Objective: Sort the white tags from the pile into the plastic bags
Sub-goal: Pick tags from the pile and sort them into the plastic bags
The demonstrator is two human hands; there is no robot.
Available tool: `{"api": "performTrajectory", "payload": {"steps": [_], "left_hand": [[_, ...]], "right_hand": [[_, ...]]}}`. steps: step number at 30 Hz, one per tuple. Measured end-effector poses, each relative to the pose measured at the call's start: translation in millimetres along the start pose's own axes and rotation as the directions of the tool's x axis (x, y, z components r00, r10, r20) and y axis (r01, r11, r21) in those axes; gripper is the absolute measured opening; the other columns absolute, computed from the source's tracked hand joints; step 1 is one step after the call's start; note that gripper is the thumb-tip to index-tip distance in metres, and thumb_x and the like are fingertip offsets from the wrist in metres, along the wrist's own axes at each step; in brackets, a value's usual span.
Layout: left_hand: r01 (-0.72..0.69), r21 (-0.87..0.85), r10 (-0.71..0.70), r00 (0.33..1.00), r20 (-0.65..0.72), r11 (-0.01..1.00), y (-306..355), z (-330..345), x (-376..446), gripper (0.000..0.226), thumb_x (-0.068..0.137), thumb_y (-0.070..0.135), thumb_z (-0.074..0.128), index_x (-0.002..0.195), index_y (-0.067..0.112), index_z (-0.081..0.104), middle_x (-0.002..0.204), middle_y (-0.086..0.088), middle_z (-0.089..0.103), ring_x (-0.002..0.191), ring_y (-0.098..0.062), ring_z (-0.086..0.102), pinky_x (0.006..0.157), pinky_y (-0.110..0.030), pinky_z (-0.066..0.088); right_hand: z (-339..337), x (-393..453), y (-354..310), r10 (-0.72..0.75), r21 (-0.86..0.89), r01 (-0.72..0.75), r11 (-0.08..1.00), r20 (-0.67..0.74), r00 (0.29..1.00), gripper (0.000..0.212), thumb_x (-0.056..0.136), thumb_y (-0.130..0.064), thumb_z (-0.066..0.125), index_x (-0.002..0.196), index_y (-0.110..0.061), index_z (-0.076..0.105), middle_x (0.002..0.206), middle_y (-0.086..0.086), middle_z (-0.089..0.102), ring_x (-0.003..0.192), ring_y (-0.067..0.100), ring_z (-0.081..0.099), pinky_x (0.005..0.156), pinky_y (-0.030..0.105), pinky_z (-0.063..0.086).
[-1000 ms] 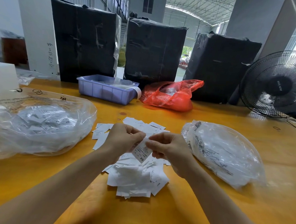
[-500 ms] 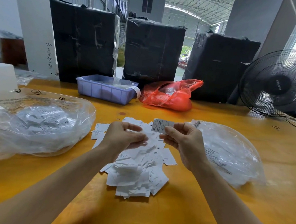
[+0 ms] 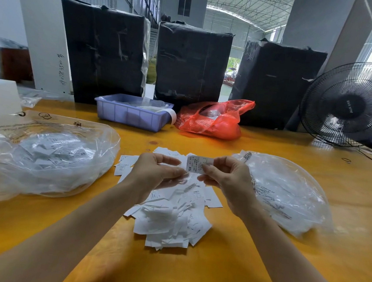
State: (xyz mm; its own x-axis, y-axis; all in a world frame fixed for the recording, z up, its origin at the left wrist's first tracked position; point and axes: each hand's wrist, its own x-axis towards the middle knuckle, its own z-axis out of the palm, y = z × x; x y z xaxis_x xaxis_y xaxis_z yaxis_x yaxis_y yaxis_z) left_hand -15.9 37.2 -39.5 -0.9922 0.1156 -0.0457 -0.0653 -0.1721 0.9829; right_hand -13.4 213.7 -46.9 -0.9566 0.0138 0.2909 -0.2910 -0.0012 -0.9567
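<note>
From the head camera: right hand (image 3: 228, 183) raised over the pile of white tags (image 3: 171, 216), thumb and fingers pinching one small rectangular tag (image 3: 197, 164) printed with fine text and "XS". Left hand (image 3: 154, 174) just beside, fingers loosely curled, holding nothing that can be seen, fingertips blurred. Pile made of thin, flat paper slips, scattered and overlapping on the glossy yellow table (image 3: 236, 270), between the two forearms. On the left, a crumpled clear plastic bag (image 3: 42, 161), puffed and holding many tags. On the right, a flatter clear bag (image 3: 289, 191) with printed letters. Behind: lilac plastic tray (image 3: 133, 115), shiny red bag (image 3: 214, 120), three black wrapped bales (image 3: 192, 62), round black wire fan (image 3: 352, 104).
</note>
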Motion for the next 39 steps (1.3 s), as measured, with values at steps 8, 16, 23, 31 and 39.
{"api": "performTrajectory", "payload": {"steps": [8, 16, 23, 31, 39], "left_hand": [[0.013, 0.069, -0.014, 1.0, 0.009, 0.998, 0.3, 1.0, -0.2, 0.022, 0.077, -0.004, 0.071, 0.096, 0.0, 0.061, 0.087, -0.02, 0.073, 0.069, -0.022, 0.072, 0.059, -0.022, 0.057], [0.01, 0.072, -0.011, 1.0, 0.016, 0.997, 1.2, -1.0, -0.1, 0.016, 0.082, -0.007, 0.065, 0.096, -0.001, 0.06, 0.084, -0.02, 0.073, 0.07, -0.026, 0.072, 0.062, -0.026, 0.06], [-0.079, 0.17, 0.086, 0.996, -0.038, 0.982, -0.9, -0.7, 0.5, 0.016, 0.08, -0.004, 0.069, 0.091, 0.004, 0.062, 0.08, -0.017, 0.073, 0.064, -0.019, 0.072, 0.056, -0.02, 0.056], [-0.152, 0.181, 0.166, 0.984, -0.066, 0.972, -2.9, -3.0, 2.5, 0.017, 0.078, -0.004, 0.071, 0.088, 0.005, 0.061, 0.076, -0.016, 0.073, 0.066, -0.021, 0.072, 0.067, -0.026, 0.06], [-0.212, 0.34, 0.235, 0.972, -0.027, 0.916, -6.5, -1.6, 2.6, 0.019, 0.08, -0.004, 0.07, 0.093, 0.007, 0.06, 0.076, -0.013, 0.073, 0.07, -0.023, 0.072, 0.07, -0.031, 0.06]], "right_hand": [[-0.1, -0.3, -0.3, -0.053, -0.057, 0.053, 0.997, 0.0, 0.999, 0.008, 0.084, 0.0, 0.065, 0.083, -0.004, 0.059, 0.08, 0.013, 0.071, 0.061, 0.019, 0.07, 0.058, 0.026, 0.056], [-1.6, 0.0, -0.2, -0.087, -0.119, 0.086, 0.989, -0.007, 0.996, 0.009, 0.085, -0.001, 0.065, 0.081, -0.006, 0.058, 0.08, 0.01, 0.071, 0.061, 0.019, 0.07, 0.059, 0.028, 0.056], [0.2, 0.1, 0.2, -0.051, -0.132, 0.058, 0.99, 0.055, 0.997, 0.01, 0.085, 0.002, 0.065, 0.08, -0.003, 0.057, 0.078, 0.013, 0.07, 0.058, 0.018, 0.069, 0.054, 0.023, 0.055], [-2.5, 1.0, -1.8, 0.122, -0.056, -0.116, 0.992, 0.121, 0.985, 0.01, 0.082, 0.001, 0.068, 0.083, -0.003, 0.058, 0.065, 0.003, 0.07, 0.054, 0.017, 0.068, 0.053, 0.023, 0.054], [-4.0, 0.8, -5.2, 0.24, -0.01, -0.241, 0.971, 0.142, 0.96, 0.012, 0.081, 0.001, 0.068, 0.079, -0.006, 0.059, 0.063, 0.005, 0.07, 0.054, 0.016, 0.067, 0.052, 0.021, 0.053]]}}
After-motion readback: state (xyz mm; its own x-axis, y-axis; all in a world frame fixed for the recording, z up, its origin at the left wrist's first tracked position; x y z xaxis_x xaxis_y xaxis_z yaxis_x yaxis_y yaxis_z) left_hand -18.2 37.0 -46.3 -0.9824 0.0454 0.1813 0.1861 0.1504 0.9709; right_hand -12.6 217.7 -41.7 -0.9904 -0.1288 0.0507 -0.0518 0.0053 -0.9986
